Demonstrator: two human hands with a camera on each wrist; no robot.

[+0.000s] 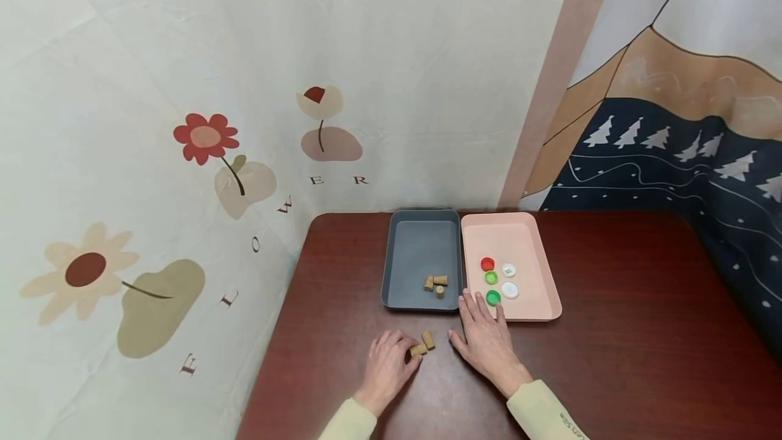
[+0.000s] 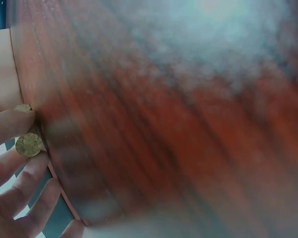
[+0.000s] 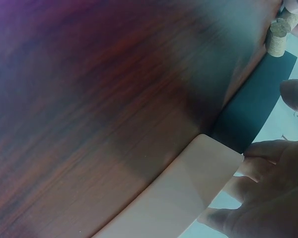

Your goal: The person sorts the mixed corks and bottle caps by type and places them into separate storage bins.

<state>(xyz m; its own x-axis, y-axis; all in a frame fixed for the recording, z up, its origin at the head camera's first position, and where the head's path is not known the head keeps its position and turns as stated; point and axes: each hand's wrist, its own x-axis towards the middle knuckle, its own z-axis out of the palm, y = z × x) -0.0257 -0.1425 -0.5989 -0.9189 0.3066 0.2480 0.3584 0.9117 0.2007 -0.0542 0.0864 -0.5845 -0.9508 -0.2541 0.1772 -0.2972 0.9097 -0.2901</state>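
Note:
On the table in front of the grey tray, my left hand [image 1: 386, 362] pinches a cork [image 2: 29, 145] between thumb and fingers. A second cork [image 1: 428, 340] lies on the table right beside it. Inside the grey tray [image 1: 421, 240] sit several more corks [image 1: 440, 280] near its front right corner. My right hand [image 1: 489, 345] has its fingers straight and spread, reaching over the front left edge of the pink tray [image 1: 531, 250]. Its fingertips are close to a green bottle cap [image 1: 493, 298]; whether they touch it I cannot tell.
Several bottle caps lie in the pink tray, among them a red cap [image 1: 487, 264] and a white cap [image 1: 510, 290]. Both trays stand side by side at the back of the dark red table [image 1: 635, 331], against a printed curtain [image 1: 427, 53].

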